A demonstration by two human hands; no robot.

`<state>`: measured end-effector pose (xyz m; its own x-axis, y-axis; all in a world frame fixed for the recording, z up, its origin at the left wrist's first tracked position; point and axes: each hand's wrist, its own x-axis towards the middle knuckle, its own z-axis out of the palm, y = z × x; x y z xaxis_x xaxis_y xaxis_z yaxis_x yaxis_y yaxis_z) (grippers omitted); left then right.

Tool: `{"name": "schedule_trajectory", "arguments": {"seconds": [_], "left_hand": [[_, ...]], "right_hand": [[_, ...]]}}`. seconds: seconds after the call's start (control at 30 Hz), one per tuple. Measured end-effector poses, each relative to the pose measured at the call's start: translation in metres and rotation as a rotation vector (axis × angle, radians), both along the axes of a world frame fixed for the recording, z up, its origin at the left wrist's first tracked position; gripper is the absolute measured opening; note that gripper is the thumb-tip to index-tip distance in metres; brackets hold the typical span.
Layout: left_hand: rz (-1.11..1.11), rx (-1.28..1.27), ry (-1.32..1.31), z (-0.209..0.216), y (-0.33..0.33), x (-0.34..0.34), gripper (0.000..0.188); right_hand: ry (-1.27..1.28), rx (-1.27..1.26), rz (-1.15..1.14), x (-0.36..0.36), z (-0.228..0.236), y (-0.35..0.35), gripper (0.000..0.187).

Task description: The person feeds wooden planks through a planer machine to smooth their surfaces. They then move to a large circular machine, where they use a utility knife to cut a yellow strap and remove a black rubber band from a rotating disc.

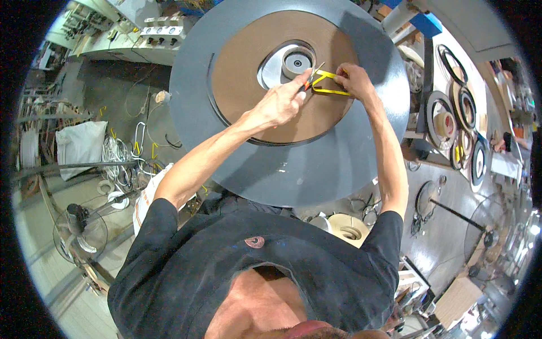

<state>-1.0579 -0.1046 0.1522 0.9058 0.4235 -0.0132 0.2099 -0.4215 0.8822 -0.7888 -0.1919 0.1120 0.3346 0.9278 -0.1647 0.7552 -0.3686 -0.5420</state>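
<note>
In front of me lies a wide brown coil (pixel 243 62) of strip wound flat on a large grey disc (pixel 293 175). Its centre has a metal hub with a ring-shaped core (pixel 297 62). My left hand (pixel 282 104) is closed round a pair of scissors (pixel 307 85) with orange and black handles, their thin blades pointing away over the coil near the hub. To the right, my right hand (pixel 354 81) pinches a bent yellow strap (pixel 330 91). The strap stretches left from my fingers toward the scissors; whether the blades touch it, I cannot tell.
Several dark rings and coils (pixel 442 118) rest on a table at the right. A control box with knobs (pixel 162 35) stands at the far left. Fans (pixel 79 226), a white sack (pixel 81 148) and loose cables (pixel 118 155) are on the left; a cream reel (pixel 345 229) sits below the disc.
</note>
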Motion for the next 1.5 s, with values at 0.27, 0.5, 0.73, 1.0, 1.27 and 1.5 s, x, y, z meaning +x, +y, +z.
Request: {"name": "schedule_trajectory", "arguments": {"seconds": [0.27, 0.5, 0.73, 1.0, 1.27, 1.5], "left_hand": [[-0.018, -0.001, 0.292, 0.002, -0.003, 0.054, 0.055], [-0.083, 0.127, 0.364, 0.008, -0.008, 0.063, 0.058], [-0.077, 0.240, 0.293, 0.003, -0.025, 0.068, 0.053], [-0.034, 0.285, 0.295, -0.014, -0.042, 0.049, 0.052], [-0.008, 0.263, 0.293, -0.019, -0.049, 0.037, 0.057], [0.014, 0.408, 0.338, -0.019, -0.046, 0.029, 0.057]], "right_hand": [[-0.118, 0.400, -0.024, -0.007, -0.036, -0.016, 0.015], [-0.192, 0.514, -0.081, -0.019, -0.041, -0.019, 0.016], [-0.228, 0.548, -0.110, -0.018, -0.050, -0.021, 0.016], [-0.242, 0.586, -0.146, -0.035, -0.055, -0.033, 0.013], [-0.271, 0.512, -0.164, -0.041, -0.058, -0.038, 0.012], [-0.264, 0.620, -0.102, -0.035, -0.051, -0.033, 0.012]]}}
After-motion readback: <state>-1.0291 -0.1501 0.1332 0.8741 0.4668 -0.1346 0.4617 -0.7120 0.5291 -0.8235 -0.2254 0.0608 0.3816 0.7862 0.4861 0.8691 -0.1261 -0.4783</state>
